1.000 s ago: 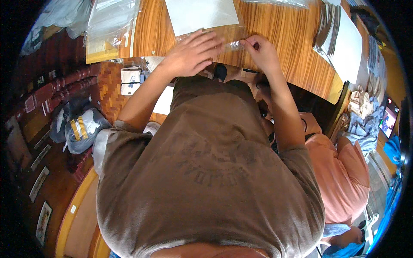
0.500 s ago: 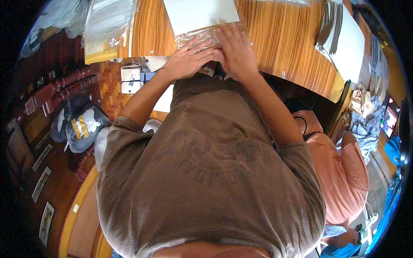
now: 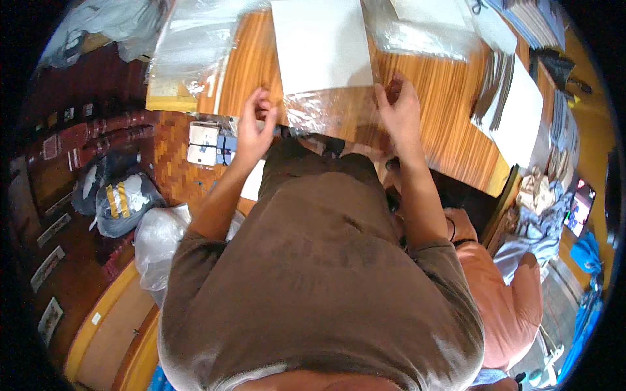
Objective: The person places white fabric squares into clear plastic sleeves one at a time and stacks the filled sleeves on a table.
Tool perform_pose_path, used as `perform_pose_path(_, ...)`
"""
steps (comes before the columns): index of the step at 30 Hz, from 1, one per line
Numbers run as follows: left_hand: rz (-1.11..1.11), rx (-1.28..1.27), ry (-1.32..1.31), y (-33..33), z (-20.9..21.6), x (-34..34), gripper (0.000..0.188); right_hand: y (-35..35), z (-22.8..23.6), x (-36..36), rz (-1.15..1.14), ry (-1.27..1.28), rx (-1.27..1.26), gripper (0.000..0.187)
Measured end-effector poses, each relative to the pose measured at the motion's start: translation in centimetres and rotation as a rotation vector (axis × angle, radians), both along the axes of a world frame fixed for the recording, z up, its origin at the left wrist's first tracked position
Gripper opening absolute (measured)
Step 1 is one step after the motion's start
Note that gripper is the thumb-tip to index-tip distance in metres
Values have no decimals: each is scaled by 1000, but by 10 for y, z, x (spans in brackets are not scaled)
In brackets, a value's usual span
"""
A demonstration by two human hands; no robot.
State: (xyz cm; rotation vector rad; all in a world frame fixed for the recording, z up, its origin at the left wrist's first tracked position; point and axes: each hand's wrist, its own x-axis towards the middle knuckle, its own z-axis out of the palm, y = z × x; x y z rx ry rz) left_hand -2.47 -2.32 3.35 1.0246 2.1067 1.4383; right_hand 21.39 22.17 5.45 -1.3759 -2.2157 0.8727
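Observation:
A clear plastic sleeve [image 3: 313, 114] with a white sheet [image 3: 324, 49] inside lies on the wooden table in front of me. Its transparent end hangs near the table's front edge. My left hand [image 3: 256, 127] is just left of the sleeve, thumb and fingers apart and loosely curved, with nothing visible in them. On the other side, my right hand [image 3: 401, 114] hovers by the sleeve's right edge, thumb and forefinger apart. Whether its thumb touches the plastic I cannot tell.
Clear plastic sleeves [image 3: 189, 55] lie at the left of the table [image 3: 443, 111], more [image 3: 427, 39] at the back right. A stack of grey-edged white sheets [image 3: 515, 111] is at the right. A person in an orange shirt [image 3: 492, 287] sits on my right. Plastic bags [image 3: 127, 202] lie at left.
My hands, together on the sleeve's near end before, have parted to either side of it. My view has shifted, showing more of the table's far part.

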Motion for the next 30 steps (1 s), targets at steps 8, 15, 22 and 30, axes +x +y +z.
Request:
perform_pose_path(8,-14,-250,-185,57,48,-25,32,23,-34,-74,278,36,-474,44)
perform_pose_path(15,110,-49,-575,60,104,-127,29,43,47,-92,35,32,508,26)
perform_pose_path(22,-3,-48,-877,195,55,-183,29,169,52,-133,-55,-557,321,43)
perform_pose_path(30,9,7,-890,324,8,-219,44,127,104,-131,-208,-395,468,38)
